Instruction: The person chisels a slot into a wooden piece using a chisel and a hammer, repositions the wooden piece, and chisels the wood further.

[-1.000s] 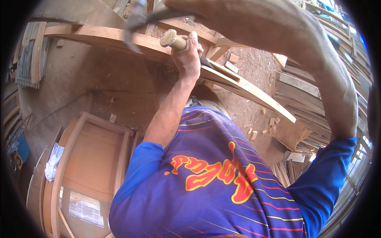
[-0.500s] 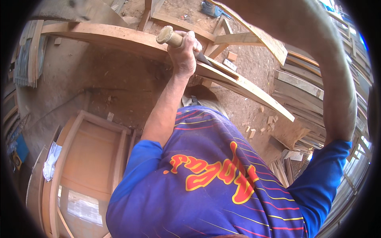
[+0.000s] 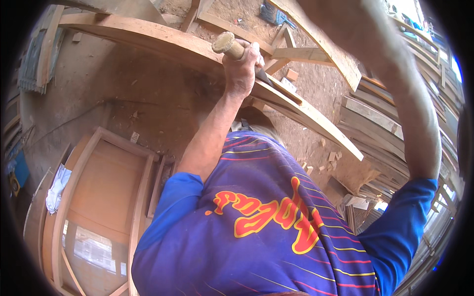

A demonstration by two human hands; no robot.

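Right up close on my feed, there's the striped purple shirt [image 3: 276, 269], and my right forearm [image 3: 395, 74] swung up high across the top corner. The right hand is past the edge, so I can't tell how its fingers stand or what they hold.

Now my left hand [image 3: 240, 75]: fingers wrapped firmly around the wooden handle of a chisel [image 3: 233, 48], the round butt poking out above the fist, the dark blade slanting down to the right. And there's the beam [image 3: 185, 48], long and pale, running from upper left down towards the right; the chisel is over it, blade at the near end of a narrow slot [image 3: 286, 92]. How deep the tip sits, I can't make out.

Down lower left, a panelled wooden frame [image 3: 77, 182], white cloth [image 3: 58, 190] bunched on its outer side. Beyond the beam, bare earth floor [image 3: 318, 84] and a blue tool [image 3: 277, 16], kind unclear. Over on the far right, stacked planks [image 3: 373, 116]; upper left, corrugated sheets [image 3: 30, 71].
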